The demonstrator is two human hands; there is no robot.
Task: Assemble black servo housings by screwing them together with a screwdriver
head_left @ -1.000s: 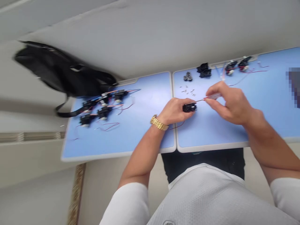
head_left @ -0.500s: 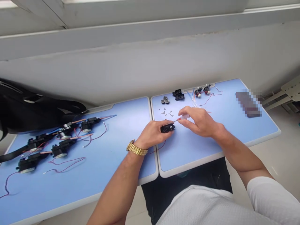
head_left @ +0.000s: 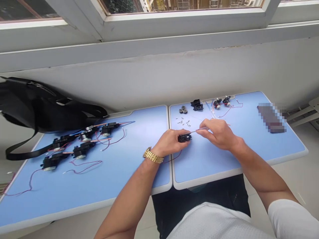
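My left hand (head_left: pixel 169 142) grips a small black servo housing (head_left: pixel 184 137), with a thin dark-red wire trailing from it down the table. My right hand (head_left: pixel 218 134) pinches a slim precision screwdriver (head_left: pixel 200 130), and its metal shaft reaches to the top of the housing. The screwdriver's handle is mostly hidden by my fingers. Just beyond the hands lie several tiny loose screws (head_left: pixel 183 122), a small stack of round metal parts (head_left: pixel 182 109) and black housing pieces (head_left: pixel 196 105). A gold wristwatch (head_left: pixel 153 155) sits on my left wrist.
Two blue-topped tables (head_left: pixel 124 179) meet near my hands. Several wired black servos (head_left: pixel 82 149) lie at left, below a black bag (head_left: pixel 42 106). Two more wired units (head_left: pixel 221 102) stand at the far edge; a pixelated object (head_left: pixel 271 118) lies at right, beneath a window.
The view has swung from steeply tilted to nearly level, bringing the window into sight. Both hands keep their hold, and the screwdriver shaft now lies closer against the housing.
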